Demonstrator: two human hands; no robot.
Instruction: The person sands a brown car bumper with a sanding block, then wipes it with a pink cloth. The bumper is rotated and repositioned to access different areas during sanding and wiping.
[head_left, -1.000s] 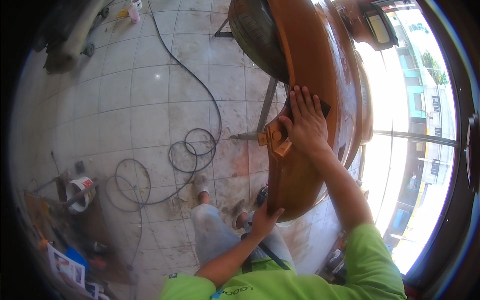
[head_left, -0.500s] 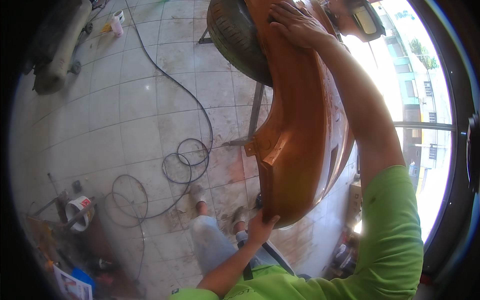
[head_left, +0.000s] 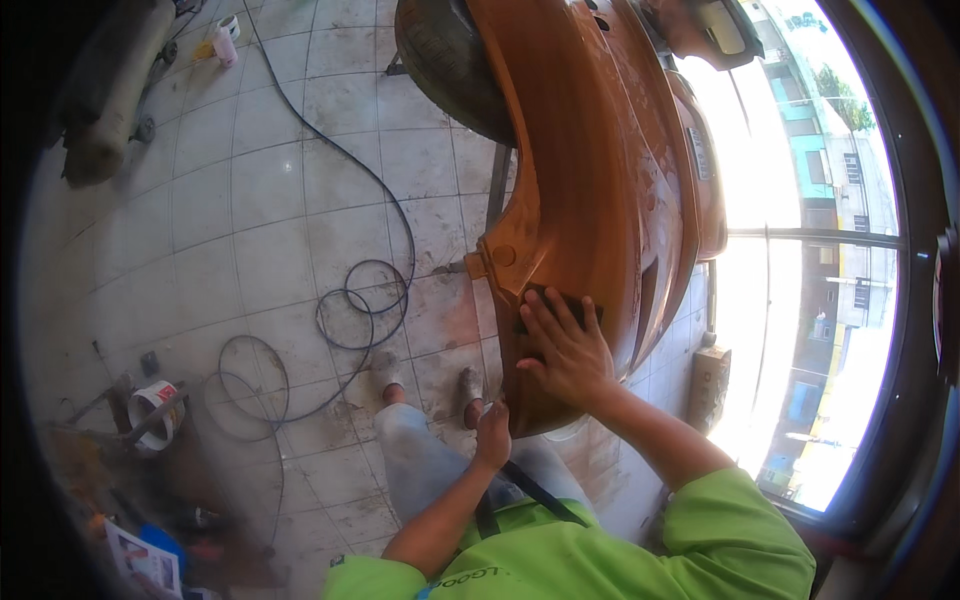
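Two hands work an orange car bumper [head_left: 600, 180] at frame centre. The right hand [head_left: 562, 345], up near its top half a second ago, now presses flat on a dark pad, probably sandpaper, lower down. The left hand [head_left: 492, 435] grips the bottom edge.

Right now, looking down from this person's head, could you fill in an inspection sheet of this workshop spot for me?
Surface: pale tiled floor, dusty and stained.
Job's things: orange car bumper on a stand, scuffed matt; dark sanding pad under the right hand.
Clutter: white bucket, papers, small pink and white containers, rolled bundle.
Hands: right hand pressed flat on the pad; left hand at the bumper's lower edge.
Cables: black hose across the floor, ending in loose coils.
Surroundings: bright window with buildings outside; cardboard box beneath it.
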